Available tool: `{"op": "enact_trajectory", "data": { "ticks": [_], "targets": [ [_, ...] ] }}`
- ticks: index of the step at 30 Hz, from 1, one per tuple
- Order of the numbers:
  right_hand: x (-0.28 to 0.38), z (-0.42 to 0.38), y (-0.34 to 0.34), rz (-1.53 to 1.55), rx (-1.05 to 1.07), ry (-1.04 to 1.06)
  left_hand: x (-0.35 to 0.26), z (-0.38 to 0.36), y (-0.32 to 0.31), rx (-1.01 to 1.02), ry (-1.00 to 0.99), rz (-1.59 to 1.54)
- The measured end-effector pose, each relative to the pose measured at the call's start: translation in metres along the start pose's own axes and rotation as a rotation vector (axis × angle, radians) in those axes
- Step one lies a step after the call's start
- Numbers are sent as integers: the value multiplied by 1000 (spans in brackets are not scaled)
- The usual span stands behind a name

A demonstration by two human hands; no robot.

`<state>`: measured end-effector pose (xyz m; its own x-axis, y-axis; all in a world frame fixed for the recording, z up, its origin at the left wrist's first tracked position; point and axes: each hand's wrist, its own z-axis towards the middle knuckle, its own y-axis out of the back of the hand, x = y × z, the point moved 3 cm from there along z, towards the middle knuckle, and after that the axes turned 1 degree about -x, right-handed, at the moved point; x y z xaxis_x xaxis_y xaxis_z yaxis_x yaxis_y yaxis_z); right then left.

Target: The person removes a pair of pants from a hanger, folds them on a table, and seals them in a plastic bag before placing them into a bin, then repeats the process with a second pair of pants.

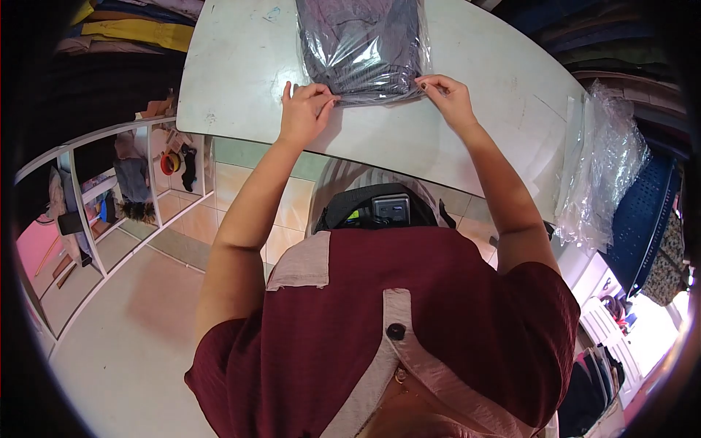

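Note:
A folded dark grey-purple garment (pixel 358 44) lies inside a clear plastic bag (pixel 365 101) on the white table. The bag's near edge faces me, and its far end runs out of view at the top. My left hand (pixel 307 111) pinches the near left corner of the bag, thumb and forefinger together. At the near right corner, my right hand (pixel 447 95) grips the plastic in the same way. Light glints off the wrinkled film over the garment.
The white table (pixel 248 73) has a curved edge. More clear plastic bags (pixel 599 168) hang over its right end, beside a blue perforated basket (pixel 642 219). Stacked folded clothes (pixel 139 31) sit at the far left, others at the right. A white-framed rack (pixel 106 212) stands lower left.

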<state>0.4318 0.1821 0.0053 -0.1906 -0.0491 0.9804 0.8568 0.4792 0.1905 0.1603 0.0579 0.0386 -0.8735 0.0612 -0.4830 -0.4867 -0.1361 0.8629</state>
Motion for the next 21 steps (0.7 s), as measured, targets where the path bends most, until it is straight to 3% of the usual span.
{"op": "enact_trajectory", "data": {
  "ticks": [6,8,9,11,14,21],
  "targets": [
    [4,2,3,116,-45,-79,1,6,-1,95,157,-80],
    [54,-8,-2,-693,-162,483,2,7,-2,83,158,-88],
    [70,-11,-5,-693,-159,486,2,7,-2,71,158,-96],
    [95,-21,-26,-823,152,775,2,8,-3,75,165,-93],
    [95,-19,-44,-860,307,869,3,10,-2,103,173,-86],
    [60,10,-38,-1013,361,861,10,18,-2,278,229,-93]
  ]
}}
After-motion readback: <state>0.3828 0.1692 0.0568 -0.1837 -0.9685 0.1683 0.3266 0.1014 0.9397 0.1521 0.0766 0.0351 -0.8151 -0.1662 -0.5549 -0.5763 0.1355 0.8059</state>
